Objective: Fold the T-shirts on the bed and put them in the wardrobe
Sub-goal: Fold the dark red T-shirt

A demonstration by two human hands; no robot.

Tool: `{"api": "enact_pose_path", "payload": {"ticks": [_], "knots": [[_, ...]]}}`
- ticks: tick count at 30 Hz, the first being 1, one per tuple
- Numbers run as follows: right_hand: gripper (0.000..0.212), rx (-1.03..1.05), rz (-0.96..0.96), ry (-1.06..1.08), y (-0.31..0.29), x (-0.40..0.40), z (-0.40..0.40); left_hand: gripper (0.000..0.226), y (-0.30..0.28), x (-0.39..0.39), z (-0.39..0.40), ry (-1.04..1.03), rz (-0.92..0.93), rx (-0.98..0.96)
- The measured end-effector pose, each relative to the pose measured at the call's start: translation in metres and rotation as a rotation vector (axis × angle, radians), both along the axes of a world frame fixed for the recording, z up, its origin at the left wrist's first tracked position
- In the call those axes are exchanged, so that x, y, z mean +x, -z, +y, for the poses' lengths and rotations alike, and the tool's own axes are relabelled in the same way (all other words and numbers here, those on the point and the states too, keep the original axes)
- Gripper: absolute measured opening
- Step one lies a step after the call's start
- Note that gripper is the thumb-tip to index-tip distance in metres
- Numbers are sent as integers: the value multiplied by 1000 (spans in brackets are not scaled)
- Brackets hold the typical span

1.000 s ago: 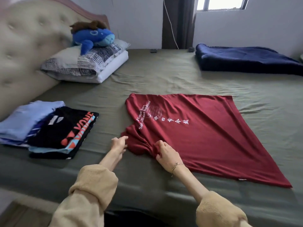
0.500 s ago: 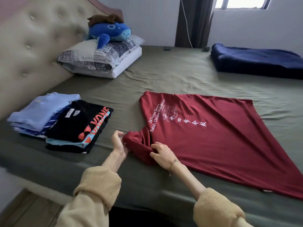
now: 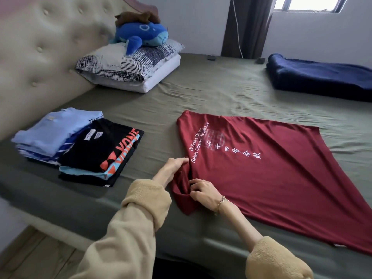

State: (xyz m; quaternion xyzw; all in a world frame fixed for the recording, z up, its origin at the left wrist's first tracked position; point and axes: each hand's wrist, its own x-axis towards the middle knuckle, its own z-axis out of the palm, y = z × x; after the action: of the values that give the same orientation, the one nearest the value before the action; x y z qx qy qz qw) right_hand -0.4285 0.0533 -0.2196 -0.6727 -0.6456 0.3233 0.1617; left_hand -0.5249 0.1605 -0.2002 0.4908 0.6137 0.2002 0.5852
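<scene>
A dark red T-shirt point(image 3: 271, 174) with white lettering lies spread on the olive bed sheet point(image 3: 231, 93). Its near-left sleeve is bunched up between my two hands. My left hand point(image 3: 173, 168) pinches the sleeve's upper edge by the shirt's side. My right hand point(image 3: 205, 193) grips the sleeve's lower fold, fingers curled into the cloth. To the left sit two folded stacks: a black T-shirt with orange print point(image 3: 104, 152) on top of one, a light blue T-shirt point(image 3: 54, 131) on top of the other.
A tufted beige headboard point(image 3: 40, 57) runs along the left. Patterned pillows point(image 3: 128, 65) carry a blue plush whale point(image 3: 141, 35) at the back. A folded navy blanket point(image 3: 322, 79) lies at the far right. Wooden floor point(image 3: 30, 254) shows below the bed's near edge.
The sleeve has been gathered and drawn in toward the shirt's body. My left hand moved up to the shirt's side edge; my right hand closed on the fold. The camera shifted left.
</scene>
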Motion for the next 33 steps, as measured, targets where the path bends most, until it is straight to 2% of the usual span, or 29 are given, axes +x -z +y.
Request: {"api": "enact_pose_path", "payload": {"ticks": [1, 3, 6, 9, 11, 13, 16, 18, 20, 21, 23, 25, 27, 29, 31, 33], "knots": [[23, 1, 7, -1, -1, 1, 1, 41, 3, 2, 3, -11, -20, 0], [34, 12, 3, -3, -1, 4, 4, 38, 6, 3, 6, -45, -87, -5], [38, 17, -16, -18, -3, 4, 6, 33, 13, -6, 7, -244, -174, 84], [36, 18, -14, -50, -3, 3, 8, 24, 21, -27, 6, -376, -170, 179], [35, 12, -1, -63, -4, 3, 8, 17, 27, -44, 4, -452, -228, 113], [32, -15, 54, -46, -6, 3, 8, 21, 31, -58, 4, -481, -328, -1], [26, -79, 152, 19, -8, 5, 8, 22, 23, -63, 7, -414, -356, -118], [15, -94, 189, 46, -7, 5, 9, 22, 12, -59, 9, -243, -318, -163], [2, -100, 246, 74, -8, 5, 10, 35, 7, -53, 11, -87, -227, -161], [8, -107, 277, 87, -8, 5, 11, 39, 6, -51, 12, -94, -198, -121], [22, -135, 290, 93, -7, 3, 13, 35, 8, -50, 13, -231, -204, -15], [35, -140, 217, 62, -7, -1, 15, 26, 9, -54, 15, -340, -329, 5], [45, -121, 88, 9, -6, -6, 16, 13, 9, -61, 16, -351, -504, -58], [52, -109, -17, -34, -5, -11, 17, 24, 10, -67, 17, -390, -623, -56], [60, -125, -64, -47, -4, -12, 17, 40, 16, -71, 18, -390, -589, 49], [75, -164, -83, -56, -4, -11, 17, 46, 26, -74, 18, -303, -344, 187]]}}
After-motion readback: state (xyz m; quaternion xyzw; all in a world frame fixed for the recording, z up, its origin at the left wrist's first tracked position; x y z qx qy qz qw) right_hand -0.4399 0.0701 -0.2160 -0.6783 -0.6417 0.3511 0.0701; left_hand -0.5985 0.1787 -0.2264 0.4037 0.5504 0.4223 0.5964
